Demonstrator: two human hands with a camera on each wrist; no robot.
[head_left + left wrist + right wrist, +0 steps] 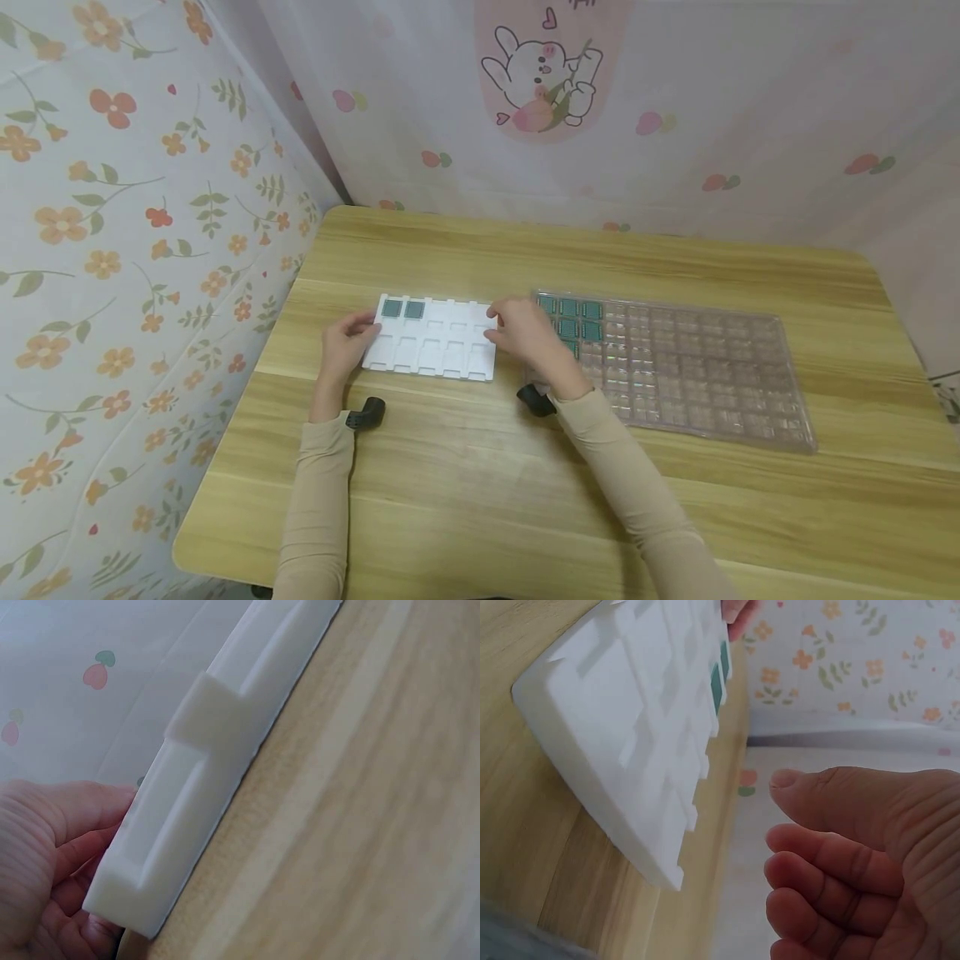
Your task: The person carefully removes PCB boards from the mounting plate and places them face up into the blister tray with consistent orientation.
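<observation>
A white tray [450,327] with shallow pockets lies on the table. Two small green square chips [403,309] sit side by side in its far-left pockets. My left hand [345,346] holds the tray's left end; in the left wrist view the thumb is at the tray's edge and the fingers [71,926] curl beside it. By the tray's right end, my right hand [527,335] hovers with loosely bent fingers. The right wrist view shows a gap between that thumb and the fingers [817,892], with nothing held and the tray [622,750] apart from them.
To the right, a clear plastic tray [712,367] with many small compartments lies on the wooden table [465,492]. Several green chips [581,318] fill its far-left compartments, partly behind my right hand. Patterned curtains [420,108] hang behind and to the left.
</observation>
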